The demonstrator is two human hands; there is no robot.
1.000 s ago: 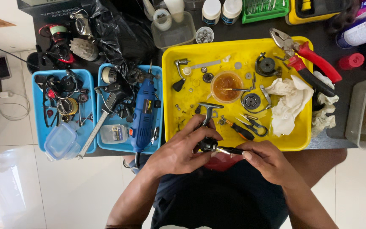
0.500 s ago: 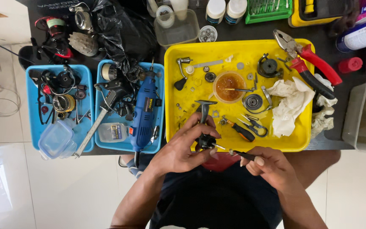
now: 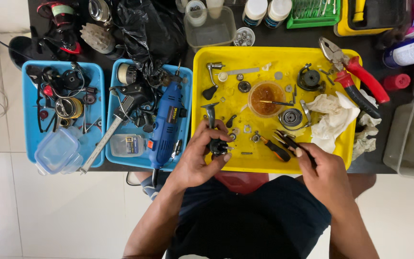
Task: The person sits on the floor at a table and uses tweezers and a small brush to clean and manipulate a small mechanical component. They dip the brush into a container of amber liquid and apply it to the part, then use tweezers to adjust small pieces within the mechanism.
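Note:
My left hand (image 3: 198, 158) grips a small black metal part (image 3: 218, 146) over the near edge of the yellow tray (image 3: 221, 60). My right hand (image 3: 326, 172) holds a thin black tool (image 3: 288, 142) whose tip points up-left over the tray, close to a small orange-handled screwdriver (image 3: 276, 149) that lies there. The two hands are apart. On the tray lie several small metal parts, an orange bowl (image 3: 266, 98) with a brush in it, a round gear piece (image 3: 291, 117) and a crumpled white tissue (image 3: 334, 117).
Two blue trays (image 3: 29, 134) (image 3: 113, 158) at left hold reel parts, a clear lidded box (image 3: 58, 151), a caliper (image 3: 106, 136) and a blue rotary tool (image 3: 166, 124). Red-handled pliers (image 3: 360, 76), a spray can (image 3: 410, 50) and a clear container (image 3: 410, 139) stand at right. Black bag and jars at the back.
My right hand has drawn away to the right from the part in my left hand, taking the thin tool with it. My left hand stays on the black part.

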